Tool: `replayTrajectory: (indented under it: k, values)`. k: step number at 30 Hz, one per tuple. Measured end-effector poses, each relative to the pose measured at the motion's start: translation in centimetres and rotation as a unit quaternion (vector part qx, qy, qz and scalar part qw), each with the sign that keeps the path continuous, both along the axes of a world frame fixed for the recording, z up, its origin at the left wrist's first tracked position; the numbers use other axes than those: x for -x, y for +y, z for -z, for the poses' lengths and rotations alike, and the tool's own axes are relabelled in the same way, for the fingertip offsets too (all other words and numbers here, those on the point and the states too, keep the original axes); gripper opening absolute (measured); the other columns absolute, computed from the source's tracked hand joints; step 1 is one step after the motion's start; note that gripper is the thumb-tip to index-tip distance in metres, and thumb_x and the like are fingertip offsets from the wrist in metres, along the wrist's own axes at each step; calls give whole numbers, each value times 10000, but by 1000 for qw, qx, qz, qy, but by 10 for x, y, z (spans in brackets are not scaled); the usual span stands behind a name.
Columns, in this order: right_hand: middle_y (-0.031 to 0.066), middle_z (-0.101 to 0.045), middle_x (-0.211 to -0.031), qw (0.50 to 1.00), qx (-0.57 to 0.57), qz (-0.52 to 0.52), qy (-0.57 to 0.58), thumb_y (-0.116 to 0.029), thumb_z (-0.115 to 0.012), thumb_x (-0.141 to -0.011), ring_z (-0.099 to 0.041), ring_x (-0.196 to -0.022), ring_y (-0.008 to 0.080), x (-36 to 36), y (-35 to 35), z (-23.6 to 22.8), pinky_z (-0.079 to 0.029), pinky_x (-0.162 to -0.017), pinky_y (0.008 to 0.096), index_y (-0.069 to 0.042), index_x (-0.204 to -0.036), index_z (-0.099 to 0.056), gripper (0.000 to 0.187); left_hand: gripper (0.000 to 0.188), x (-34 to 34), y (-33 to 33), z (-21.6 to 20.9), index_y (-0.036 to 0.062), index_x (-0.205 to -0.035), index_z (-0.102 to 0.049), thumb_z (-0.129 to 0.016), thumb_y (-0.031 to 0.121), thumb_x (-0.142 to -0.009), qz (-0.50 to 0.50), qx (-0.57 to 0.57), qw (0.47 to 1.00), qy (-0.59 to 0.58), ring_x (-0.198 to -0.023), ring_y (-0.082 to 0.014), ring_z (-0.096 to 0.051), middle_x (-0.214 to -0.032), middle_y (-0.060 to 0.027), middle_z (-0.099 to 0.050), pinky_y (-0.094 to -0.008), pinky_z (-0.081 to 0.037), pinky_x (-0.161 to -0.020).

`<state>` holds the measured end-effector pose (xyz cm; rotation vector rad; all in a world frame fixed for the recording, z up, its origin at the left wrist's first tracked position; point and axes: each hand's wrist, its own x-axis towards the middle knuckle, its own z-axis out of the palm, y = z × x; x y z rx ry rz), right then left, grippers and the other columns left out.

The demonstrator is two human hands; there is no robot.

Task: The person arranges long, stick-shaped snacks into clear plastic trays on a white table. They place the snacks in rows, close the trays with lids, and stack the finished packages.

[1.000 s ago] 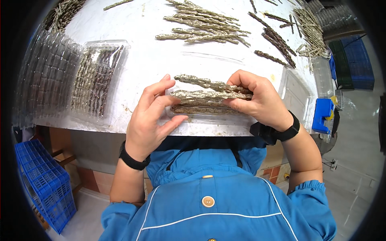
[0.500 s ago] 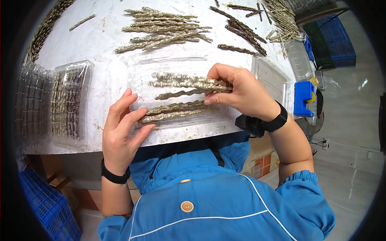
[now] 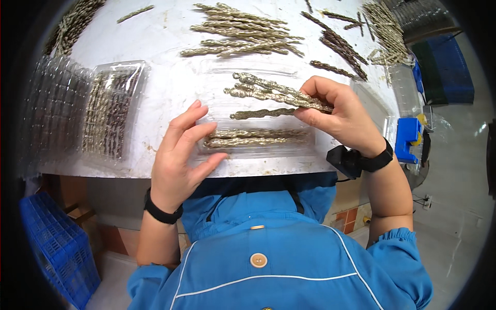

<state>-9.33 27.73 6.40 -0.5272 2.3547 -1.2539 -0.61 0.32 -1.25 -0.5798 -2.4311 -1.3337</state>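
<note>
My right hand grips a few knobbly, twisted gold-coloured sticks by their right ends, thumb below and fingers above. Their left ends fan apart over a clear plastic tray. Along the tray's near side lie gold sticks, side by side. At the tray's left end is my left hand, its fingers spread and holding nothing. Its index fingertip is by the left ends of the lying sticks; whether it touches them I cannot tell.
Beyond the tray lies a loose pile of gold sticks, with dark brown sticks to its right. A filled clear tray and stacked clear trays stand left. A blue tape dispenser sits right; a blue crate is below.
The view has shifted, so the table's things appear farther right and higher. The held sticks now fan out more at their left ends. My left fingers have come away from the lying sticks' ends.
</note>
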Motion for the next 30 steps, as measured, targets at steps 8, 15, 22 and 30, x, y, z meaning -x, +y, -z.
replayTrajectory:
  k: [8, 15, 22, 30]
  values:
    - [146, -638, -786, 997, -35, -52, 50, -127, -710, -798, -610, -706, 230, 3, -34, 18, -473, -658, 326, -19, -951, -600, 218, 493, 4, -2, -5, 50, -1109, -631, -836, 180, -679, -14, 130, 991, 8, -1315, -384, -446, -1233, -140, -585, -452, -434, -1030]
    - [152, -657, -830, 987, -45, -37, 147, -136, -726, -793, -632, -750, 294, 6, -20, 12, -489, -685, 360, -29, -959, -601, 234, 429, 2, 3, -7, 49, -1064, -653, -825, 182, -694, -38, 141, 989, 11, -1309, -364, -444, -1224, -113, -579, -448, -442, -1014]
    - [161, -669, -856, 973, -140, -48, 179, -93, -735, -756, -644, -805, 340, 7, -5, 19, -495, -695, 375, -41, -952, -585, 253, 419, 3, 4, -7, 39, -1065, -645, -817, 164, -704, -33, 139, 990, 10, -1306, -382, -445, -1245, -121, -568, -458, -426, -1028]
    - [57, -622, -783, 989, -116, -52, 71, 17, -768, -727, -560, -752, 94, 0, -10, 10, -476, -703, 256, 3, -936, -574, 285, 408, 2, 2, -6, 38, -1062, -641, -813, 156, -710, -39, 144, 989, 10, -1308, -390, -442, -1245, -124, -568, -462, -421, -1027]
